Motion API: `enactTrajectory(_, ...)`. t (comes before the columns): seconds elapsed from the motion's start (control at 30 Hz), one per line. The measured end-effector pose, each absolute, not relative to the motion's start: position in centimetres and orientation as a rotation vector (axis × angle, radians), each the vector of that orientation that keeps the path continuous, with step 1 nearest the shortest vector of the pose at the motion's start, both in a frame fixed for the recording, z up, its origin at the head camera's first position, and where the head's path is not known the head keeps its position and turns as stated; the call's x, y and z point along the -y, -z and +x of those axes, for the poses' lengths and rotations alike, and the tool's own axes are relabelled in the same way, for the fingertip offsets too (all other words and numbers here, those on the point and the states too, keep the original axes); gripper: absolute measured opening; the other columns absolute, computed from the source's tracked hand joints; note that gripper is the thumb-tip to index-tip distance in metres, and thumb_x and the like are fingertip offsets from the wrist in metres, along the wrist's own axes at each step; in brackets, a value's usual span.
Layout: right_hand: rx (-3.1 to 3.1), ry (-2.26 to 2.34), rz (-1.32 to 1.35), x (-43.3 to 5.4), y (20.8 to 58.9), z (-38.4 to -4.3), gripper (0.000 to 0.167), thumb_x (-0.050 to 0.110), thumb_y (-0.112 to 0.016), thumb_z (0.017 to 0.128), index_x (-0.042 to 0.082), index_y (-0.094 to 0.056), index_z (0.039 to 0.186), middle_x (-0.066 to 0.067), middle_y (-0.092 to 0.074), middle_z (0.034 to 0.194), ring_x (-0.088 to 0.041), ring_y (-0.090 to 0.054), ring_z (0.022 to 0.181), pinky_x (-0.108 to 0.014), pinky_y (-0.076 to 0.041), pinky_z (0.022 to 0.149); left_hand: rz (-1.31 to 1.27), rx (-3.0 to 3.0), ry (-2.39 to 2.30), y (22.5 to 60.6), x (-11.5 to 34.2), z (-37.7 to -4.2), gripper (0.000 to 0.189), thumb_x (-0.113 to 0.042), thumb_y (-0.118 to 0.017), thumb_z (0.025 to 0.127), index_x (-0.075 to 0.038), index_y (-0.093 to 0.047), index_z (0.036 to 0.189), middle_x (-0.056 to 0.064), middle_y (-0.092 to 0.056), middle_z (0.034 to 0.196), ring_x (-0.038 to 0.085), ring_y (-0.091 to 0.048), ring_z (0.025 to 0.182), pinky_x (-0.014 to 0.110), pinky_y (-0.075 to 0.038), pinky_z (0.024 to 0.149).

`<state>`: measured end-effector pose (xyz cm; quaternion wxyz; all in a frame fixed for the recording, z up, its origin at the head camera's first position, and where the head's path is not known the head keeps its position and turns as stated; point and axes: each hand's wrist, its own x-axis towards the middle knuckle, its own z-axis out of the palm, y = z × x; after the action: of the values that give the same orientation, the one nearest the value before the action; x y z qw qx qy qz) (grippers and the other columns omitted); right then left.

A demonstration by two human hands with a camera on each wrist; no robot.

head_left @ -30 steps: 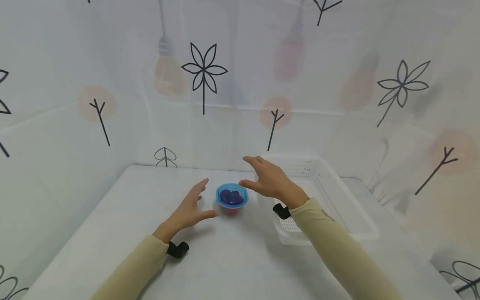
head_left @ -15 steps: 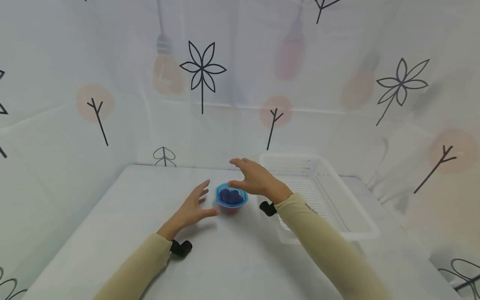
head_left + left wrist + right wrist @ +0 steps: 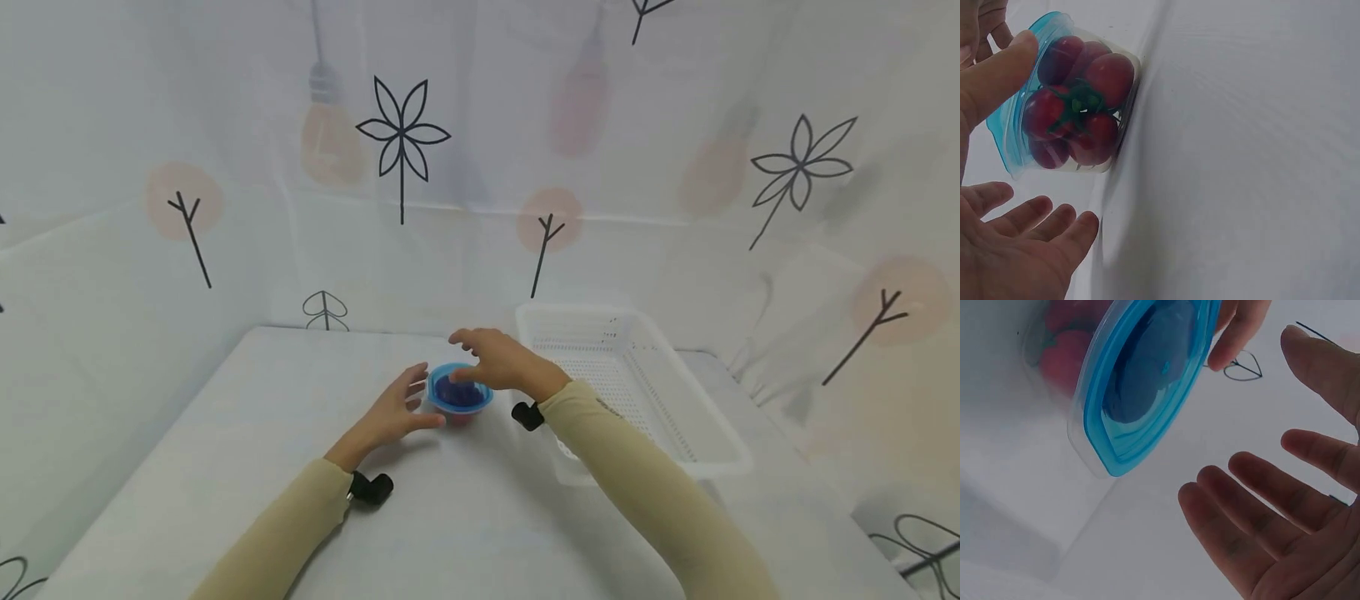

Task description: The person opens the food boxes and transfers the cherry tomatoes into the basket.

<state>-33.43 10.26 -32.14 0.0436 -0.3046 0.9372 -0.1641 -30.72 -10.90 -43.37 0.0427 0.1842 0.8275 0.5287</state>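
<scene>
A clear plastic food container [image 3: 460, 398] with a blue lid [image 3: 1100, 440] stands upright on the white table. Through its side, several red cherry tomatoes [image 3: 1109, 78] with a green stem show in the left wrist view. My left hand [image 3: 392, 415] curves round the container's left side, thumb and fingers spread apart, fingertips close to the rim. On the other side, my right hand [image 3: 501, 360] hovers above the lid with its thumb overlapping it in the head view. In the right wrist view, the right fingers [image 3: 1254, 512] are spread and apart from the lid.
A white perforated plastic basket [image 3: 693, 392] stands on the table [image 3: 465, 525] to the right, partly behind the right forearm. A white patterned cloth [image 3: 465, 183] hangs behind the table and along its sides.
My right hand has moved left from over the basket's edge to above the container. My left hand has edged right, closer to it. The container has stayed in place.
</scene>
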Motion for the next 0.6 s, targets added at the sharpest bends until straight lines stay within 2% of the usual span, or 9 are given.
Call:
enactTrajectory(0.2, -2.8, 0.537, -0.945, -9.9, 32.5, -33.3, 0.055, 0.033, -0.07, 0.087, 0.015, -0.05, 0.136, -0.011, -0.06, 0.125, -0.026, -0.058, 0.113, -0.04, -0.051, 0.09, 0.549, -2.489, -1.632, 43.7, 10.6, -31.1, 0.093, -0.023, -0.081, 0.077, -0.006, -0.025, 0.149, 0.016, -0.03, 0.152, 0.037, -0.036, 0.135, 0.043, -0.039, 0.104)
enactTrajectory(0.43, -2.772, 0.507, -0.947, -9.7, 33.2, -33.5, 0.055, 0.035, -0.07, 0.087, 0.016, -0.051, 0.135, -0.012, -0.059, 0.124, -0.025, -0.059, 0.111, -0.037, -0.052, 0.088, 0.553, -2.457, -1.678, 43.8, 10.3, -31.5, 0.086, -0.021, -0.082, 0.077, -0.007, -0.032, 0.146, 0.013, -0.036, 0.148, 0.033, -0.04, 0.133, 0.041, -0.039, 0.104)
enactTrajectory(0.6, -2.752, 0.498, -0.922, -9.6, 33.4, -33.3, 0.057, 0.035, -0.071, 0.086, 0.016, -0.05, 0.136, -0.013, -0.059, 0.125, -0.027, -0.059, 0.111, -0.039, -0.052, 0.089, 0.534, -2.458, -1.707, 43.9, 9.9, -31.8, 0.082, -0.021, -0.083, 0.075, -0.006, -0.036, 0.141, 0.012, -0.042, 0.144, 0.031, -0.044, 0.131, 0.041, -0.04, 0.103)
